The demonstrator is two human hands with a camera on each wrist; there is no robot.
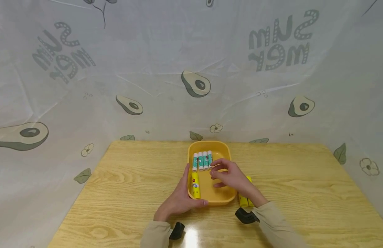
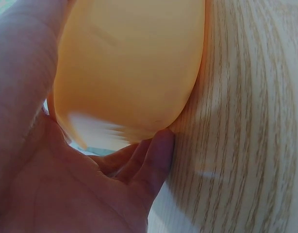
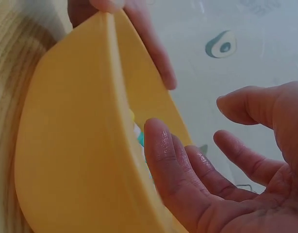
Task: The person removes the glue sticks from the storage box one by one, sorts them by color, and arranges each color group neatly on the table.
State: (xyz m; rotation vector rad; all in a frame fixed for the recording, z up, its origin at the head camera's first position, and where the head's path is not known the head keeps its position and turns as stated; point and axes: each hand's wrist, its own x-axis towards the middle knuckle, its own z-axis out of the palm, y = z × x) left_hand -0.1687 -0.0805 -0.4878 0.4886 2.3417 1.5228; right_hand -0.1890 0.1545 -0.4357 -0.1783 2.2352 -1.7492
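A yellow plastic tray [image 1: 213, 200] sits in the middle of the table. My left hand [image 1: 180, 197] grips its near left corner, thumb at the front rim and fingers along the left wall. In the left wrist view those fingers [image 2: 156, 160] lie against the tray's outside. Several white-and-teal glue sticks [image 1: 201, 162] stand in a row at the tray's far left, and one yellow glue stick [image 1: 195, 186] lies below them. Over the tray's right half hovers my right hand [image 1: 229, 175], fingers loosely bent and apart, holding nothing; the right wrist view shows bare fingertips near the rim.
Two yellow glue sticks [image 1: 243, 200] lie on the table just right of the tray, partly hidden beneath my right forearm. The wooden table [image 1: 132, 179] ends at a pale curtain [image 1: 160, 113] printed with avocados. A black wrist device [image 1: 246, 216] shows at my right cuff.
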